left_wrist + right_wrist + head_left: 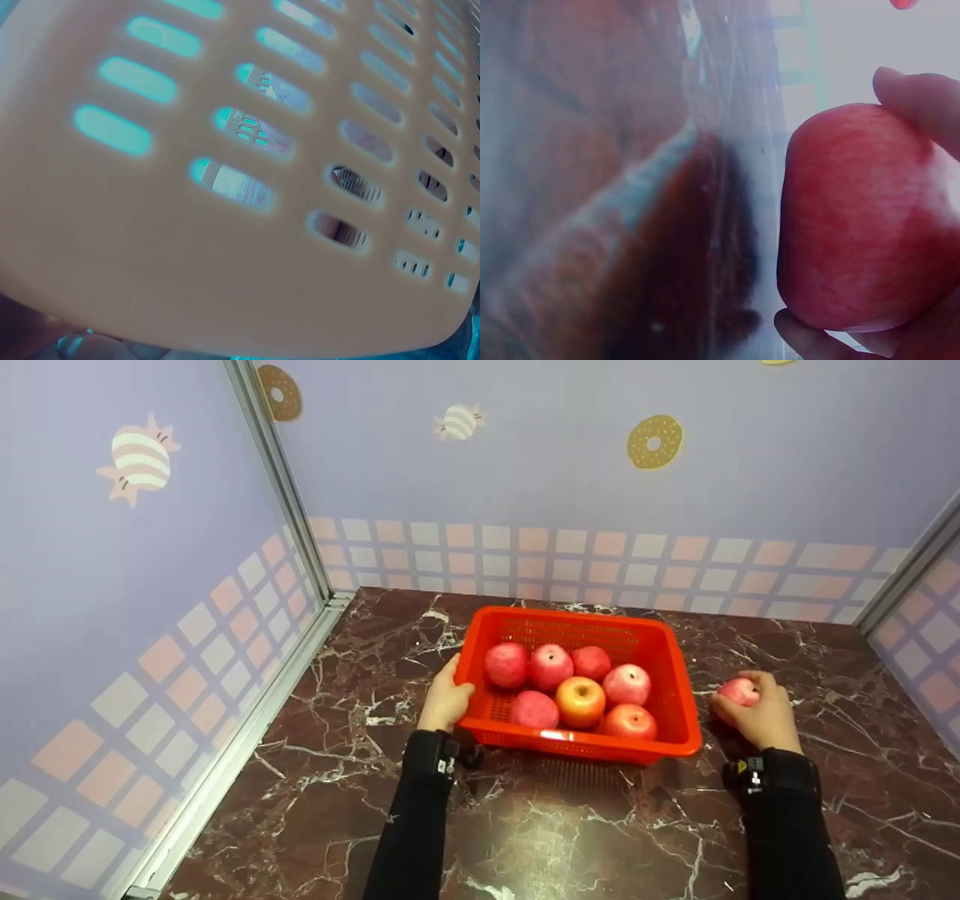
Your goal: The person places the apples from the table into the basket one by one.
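Note:
My left hand (444,703) grips the left rim of a red plastic basket (517,733), its thumb over the edge. In the left wrist view the slotted basket wall (165,255) fills nearly everything, and little of that hand shows. Several red apples and one yellow-orange apple (580,697) lie inside the basket. To the right of the basket, my right hand (770,718) holds a red apple (738,691) between thumb and fingers. Seen from the right wrist, this apple (862,217) sits close over the tabletop, with fingers at both its sides.
The basket stands on a dark red marbled table (337,810) with white veins. Behind it rises a lilac back wall (555,457) with printed sweets and tiles. A left panel (187,570) with a metal edge and another panel at right enclose the table.

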### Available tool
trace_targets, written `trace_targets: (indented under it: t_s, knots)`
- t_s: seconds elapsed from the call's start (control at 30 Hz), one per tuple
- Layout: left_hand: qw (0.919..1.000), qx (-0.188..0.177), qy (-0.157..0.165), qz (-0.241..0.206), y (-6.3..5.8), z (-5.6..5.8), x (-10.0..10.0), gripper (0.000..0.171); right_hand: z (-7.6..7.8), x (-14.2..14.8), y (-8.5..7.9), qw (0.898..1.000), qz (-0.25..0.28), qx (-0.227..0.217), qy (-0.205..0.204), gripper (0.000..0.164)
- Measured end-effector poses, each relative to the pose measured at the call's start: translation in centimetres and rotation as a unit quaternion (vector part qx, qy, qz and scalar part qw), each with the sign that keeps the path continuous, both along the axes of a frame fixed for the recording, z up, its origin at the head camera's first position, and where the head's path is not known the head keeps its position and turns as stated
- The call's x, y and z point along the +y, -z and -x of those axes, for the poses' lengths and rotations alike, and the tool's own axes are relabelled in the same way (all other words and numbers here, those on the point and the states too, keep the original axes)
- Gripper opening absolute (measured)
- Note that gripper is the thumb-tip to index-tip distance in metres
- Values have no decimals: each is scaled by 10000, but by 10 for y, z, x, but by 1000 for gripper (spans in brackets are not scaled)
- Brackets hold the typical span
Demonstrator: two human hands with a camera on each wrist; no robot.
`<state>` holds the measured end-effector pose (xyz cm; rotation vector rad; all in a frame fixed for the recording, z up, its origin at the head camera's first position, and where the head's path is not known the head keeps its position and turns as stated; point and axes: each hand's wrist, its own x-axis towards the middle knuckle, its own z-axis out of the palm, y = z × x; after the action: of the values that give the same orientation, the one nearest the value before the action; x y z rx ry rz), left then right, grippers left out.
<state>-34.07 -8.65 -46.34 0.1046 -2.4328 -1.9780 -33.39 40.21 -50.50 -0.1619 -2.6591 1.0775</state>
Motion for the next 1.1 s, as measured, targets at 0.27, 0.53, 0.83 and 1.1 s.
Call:
trace_targets:
  t_s: [0.27,0.53,0.83,1.1]
  knots:
    - [9999,-21,-1,103,-1,-1,0,76,-5,-7,-18,9982,366,368,298,66]
    - [10000,3,27,64,0,-1,-1,75,-10,-17,-40,9950,464,779,420,60]
    - [10000,41,38,82,0,-1,-1,75,-19,-31,-62,9939,349,929,483,57]
    - [9999,83,26,90,1,0,0,76,-28,-45,-77,9904,426,1215,501,55]
